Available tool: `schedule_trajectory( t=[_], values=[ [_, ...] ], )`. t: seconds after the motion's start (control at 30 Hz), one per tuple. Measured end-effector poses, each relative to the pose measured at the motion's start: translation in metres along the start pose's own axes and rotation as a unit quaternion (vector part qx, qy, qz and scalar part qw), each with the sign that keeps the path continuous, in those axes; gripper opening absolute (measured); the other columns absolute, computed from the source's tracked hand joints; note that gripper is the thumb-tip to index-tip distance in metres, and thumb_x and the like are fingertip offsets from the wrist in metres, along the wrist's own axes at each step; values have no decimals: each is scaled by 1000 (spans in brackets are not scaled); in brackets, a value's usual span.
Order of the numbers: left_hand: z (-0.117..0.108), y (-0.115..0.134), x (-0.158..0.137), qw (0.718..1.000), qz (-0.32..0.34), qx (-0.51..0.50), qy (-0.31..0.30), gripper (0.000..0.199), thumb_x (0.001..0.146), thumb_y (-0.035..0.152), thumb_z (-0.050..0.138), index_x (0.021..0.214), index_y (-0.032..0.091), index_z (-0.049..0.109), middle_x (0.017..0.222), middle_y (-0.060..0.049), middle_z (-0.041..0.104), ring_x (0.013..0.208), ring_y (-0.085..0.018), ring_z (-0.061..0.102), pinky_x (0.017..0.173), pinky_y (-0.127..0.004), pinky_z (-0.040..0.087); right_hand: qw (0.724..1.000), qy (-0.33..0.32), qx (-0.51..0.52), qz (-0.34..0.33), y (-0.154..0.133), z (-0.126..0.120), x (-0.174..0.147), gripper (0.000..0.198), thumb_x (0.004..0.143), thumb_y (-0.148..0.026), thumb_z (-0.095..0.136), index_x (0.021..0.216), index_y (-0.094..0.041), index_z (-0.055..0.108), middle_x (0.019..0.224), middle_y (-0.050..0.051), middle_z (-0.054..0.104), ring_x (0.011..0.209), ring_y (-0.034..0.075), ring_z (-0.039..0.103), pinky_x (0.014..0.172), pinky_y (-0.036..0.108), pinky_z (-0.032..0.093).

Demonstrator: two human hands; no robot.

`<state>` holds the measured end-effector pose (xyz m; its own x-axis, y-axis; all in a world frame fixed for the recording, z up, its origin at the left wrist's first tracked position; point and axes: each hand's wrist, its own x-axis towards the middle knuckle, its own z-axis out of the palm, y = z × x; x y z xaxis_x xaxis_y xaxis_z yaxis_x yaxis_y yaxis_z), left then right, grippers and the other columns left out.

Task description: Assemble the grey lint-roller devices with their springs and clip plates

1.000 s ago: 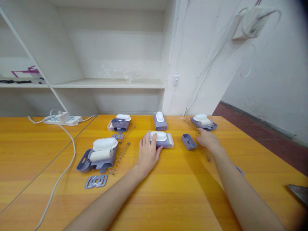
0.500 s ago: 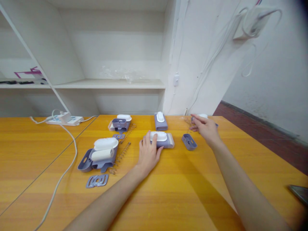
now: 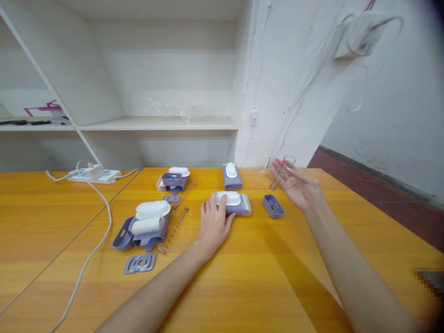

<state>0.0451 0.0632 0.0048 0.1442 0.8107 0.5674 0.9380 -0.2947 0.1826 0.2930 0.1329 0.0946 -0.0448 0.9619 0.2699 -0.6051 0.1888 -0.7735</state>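
My left hand (image 3: 214,224) grips a purple-grey case with a white bristle brush (image 3: 229,199) on top, fingers over its left end and thumb along the near side. A clear end part sticks out at the case's right. My right hand (image 3: 300,185) is raised with the palm turned up, holding a thin metal coil spring (image 3: 283,169) between thumb and fingers. Below it on the table lies a hollow grey oval cap (image 3: 273,206). Another grey case with a white brush (image 3: 231,176) stands at the back.
On the left are a brush set with a white roller (image 3: 148,225), a loose spring (image 3: 176,225) and a slotted grey plate (image 3: 140,263). Farther back sits a similar set (image 3: 174,179). A power strip (image 3: 95,175) trails a white cable (image 3: 108,217). A dark object (image 3: 432,280) lies at right.
My right hand has lifted a spring from the back right of the table and turned palm up. My left hand stays on the brush case.
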Motion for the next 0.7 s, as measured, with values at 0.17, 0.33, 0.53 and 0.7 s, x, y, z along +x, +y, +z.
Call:
schedule_trajectory(
  t=[0.17, 0.33, 0.53, 0.7],
  values=[
    [0, 0, 0, 1000, 1, 0, 3, 49, 86, 39, 48, 129, 17, 39, 138, -19, 33, 121, -32, 39, 96, -49, 34, 999, -41, 1, 19, 4, 14, -7, 29, 73, -25, 51, 99, -16, 62, 126, 9, 56, 125, 25, 43, 104, 46, 38],
    [1, 0, 0, 1000, 1, -1, 8, 49, 85, 40, 49, 128, 17, 40, 138, -19, 33, 120, -31, 40, 96, -49, 34, 998, -43, -52, 2, 11, 24, -10, 29, 69, -19, 61, 98, -19, 63, 124, 6, 58, 120, 21, 50, 102, 36, 42],
    [0, 1, 0, 1000, -2, 0, 7, 50, 85, 39, 50, 129, 17, 40, 138, -18, 34, 120, -32, 40, 96, -49, 34, 987, 35, -153, 44, 28, 31, -9, 25, 66, -32, 76, 81, -18, 61, 72, 2, 69, 66, 14, 67, 71, 27, 56],
    [0, 0, 1, 1000, -3, 0, 0, 50, 85, 39, 49, 129, 17, 39, 138, -18, 33, 121, -31, 39, 96, -49, 34, 954, 61, -292, 12, 37, 40, -14, 34, 66, -45, 72, 62, -17, 54, 61, -2, 58, 59, 10, 57, 50, 19, 51]
  ],
)
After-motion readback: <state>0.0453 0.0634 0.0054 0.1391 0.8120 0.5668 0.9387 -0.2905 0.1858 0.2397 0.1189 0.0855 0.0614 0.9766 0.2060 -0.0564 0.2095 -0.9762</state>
